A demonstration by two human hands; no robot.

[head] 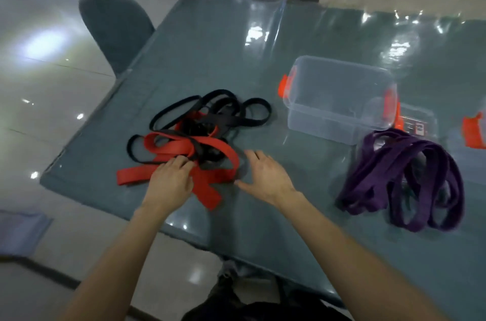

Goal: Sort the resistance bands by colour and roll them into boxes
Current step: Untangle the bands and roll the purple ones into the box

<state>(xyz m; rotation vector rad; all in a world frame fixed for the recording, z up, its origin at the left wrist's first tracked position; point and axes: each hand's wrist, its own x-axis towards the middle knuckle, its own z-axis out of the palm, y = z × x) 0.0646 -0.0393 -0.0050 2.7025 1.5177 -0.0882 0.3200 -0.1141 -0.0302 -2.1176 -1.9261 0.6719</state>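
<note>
The sorting was judged partly done. The purple bands [402, 176] had been gathered into a loose heap of their own at the lower right of the frame. The red bands [184, 147] and black bands [228, 110] were left tangled together at centre left on the table [210, 44]. Nothing had been rolled, and the clear box [339, 99] at centre right was seen to hold nothing.

The left hand [172, 178] was laid on the near edge of the tangle, its fingers curled down onto a red strap and apparently pinching it. The right hand [265, 176] was held wide, fingers spread, just right of the tangle and gripping nothing. Separating red from black, rolling every colour and boxing all of it were judged still to do.

A second container [418, 123] behind the purple heap was partly hidden, so whether it was a box or a lid could not be told. An orange-clipped piece [473, 131] was cut off by the right edge. The left fingertips were blurred.
</note>
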